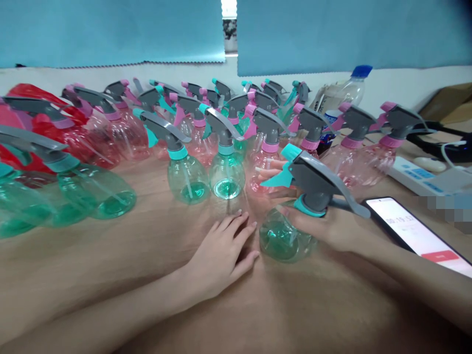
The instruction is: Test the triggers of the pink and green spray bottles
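1. Now the right hand (332, 228) curls round the green bottle (279, 241), beside the loosely spread, empty left hand (224, 253).
2. The bottle likely feels light, squeezy, maybe slippery: hold just below its collar (309, 209).

Right hand (326, 227): palm and part of the fingers hidden behind the held spray bottle (313, 179). Phone (429, 239): cut off at right edge; small print (408, 229) illegible. Leftmost green bottle (20, 204): cut by left edge. Rear bottles (223, 88): lower parts mostly hidden by front ones.
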### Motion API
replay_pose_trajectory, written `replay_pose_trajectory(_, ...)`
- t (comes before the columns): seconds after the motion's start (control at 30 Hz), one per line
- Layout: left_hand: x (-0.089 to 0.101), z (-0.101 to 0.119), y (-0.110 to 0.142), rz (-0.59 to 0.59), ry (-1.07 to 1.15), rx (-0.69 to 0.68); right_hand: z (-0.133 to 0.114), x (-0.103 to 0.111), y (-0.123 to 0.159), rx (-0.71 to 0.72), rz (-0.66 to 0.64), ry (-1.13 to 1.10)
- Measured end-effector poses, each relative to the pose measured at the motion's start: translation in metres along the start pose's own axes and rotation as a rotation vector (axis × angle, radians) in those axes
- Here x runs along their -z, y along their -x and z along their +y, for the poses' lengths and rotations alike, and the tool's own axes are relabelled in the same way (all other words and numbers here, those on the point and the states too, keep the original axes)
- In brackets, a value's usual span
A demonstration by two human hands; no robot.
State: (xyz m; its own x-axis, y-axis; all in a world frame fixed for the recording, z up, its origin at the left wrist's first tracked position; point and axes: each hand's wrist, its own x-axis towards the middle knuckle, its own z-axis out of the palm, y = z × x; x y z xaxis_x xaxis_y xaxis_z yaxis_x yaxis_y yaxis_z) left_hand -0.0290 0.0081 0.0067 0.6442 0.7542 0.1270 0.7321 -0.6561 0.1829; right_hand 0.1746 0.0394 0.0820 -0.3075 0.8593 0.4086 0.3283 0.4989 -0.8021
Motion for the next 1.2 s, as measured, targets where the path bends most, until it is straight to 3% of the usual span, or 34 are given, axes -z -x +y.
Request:
replay_pose_trajectory(0.2, -0.001, -0.001, 0.000, 0.022, 0.006, -0.008, -0.006, 0.002, -0.002, -0.057, -0.110, -0.052)
replay_pose_trajectory(0.53, -0.002, -0.002, -0.001, 0.019, -0.006, -0.007, 0.004, 0.004, 0.003, -0.050, -0.080, 0.023)
replay_pose_trajectory(1.0, -0.005, -0.004, -0.001, 0.060, -0.018, -0.020, -0.005, 0.002, 0.000, -0.058, -0.117, -0.023)
replay_pose_trajectory(1.2, -0.003, -0.004, -0.001, 0.065, -0.017, -0.025, -0.005, 0.006, 0.004, -0.122, -0.054, 0.176)
